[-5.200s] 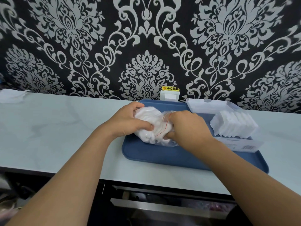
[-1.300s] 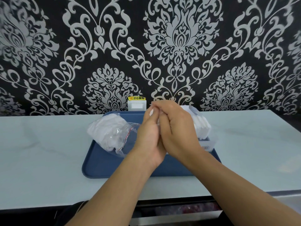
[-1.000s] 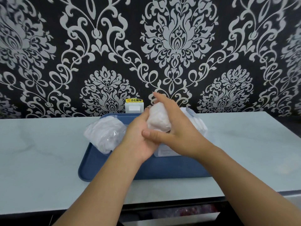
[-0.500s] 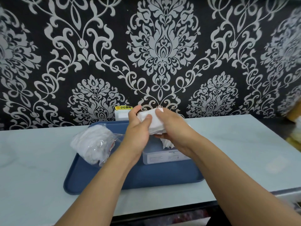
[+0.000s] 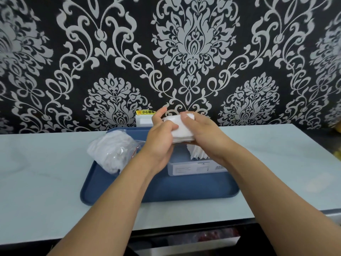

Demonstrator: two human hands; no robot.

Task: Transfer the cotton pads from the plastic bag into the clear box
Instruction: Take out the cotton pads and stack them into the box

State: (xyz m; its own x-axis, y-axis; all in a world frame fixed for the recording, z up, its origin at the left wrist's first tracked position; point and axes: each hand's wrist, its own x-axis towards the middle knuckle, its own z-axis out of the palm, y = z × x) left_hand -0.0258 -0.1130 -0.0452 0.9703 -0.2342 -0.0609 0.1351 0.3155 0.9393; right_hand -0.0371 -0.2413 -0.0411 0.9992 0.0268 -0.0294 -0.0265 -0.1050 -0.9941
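**Spotter:** What have you got in the hands?

**Me:** Both are closed round one stack of cotton pads [image 5: 181, 129]. My left hand [image 5: 160, 140] grips its near-left side, thumb on top; my right hand [image 5: 203, 139] wraps the right side, thumb over the top edge. The stack is held in the air above the clear box [image 5: 195, 166].

**Spotter:** And the rest of the pads?

**Me:** Plenty left in the plastic bag [image 5: 112, 151], lying on the left of the blue tray [image 5: 166, 191]. A few pads [image 5: 196, 154] already stand on edge inside the box, just under my right wrist. The tray sits on the pale bench [image 5: 46, 172].

**Spotter:** How would you set this lot down?

**Me:** I'd square the edges first, pressing evenly from both sides so the soft stack doesn't fan out. Then I'd tip it to match the pads already standing, and lower it into the free space on the box's left. I'd judge the risk is loosening too early, letting the outer pads slide off onto the tray
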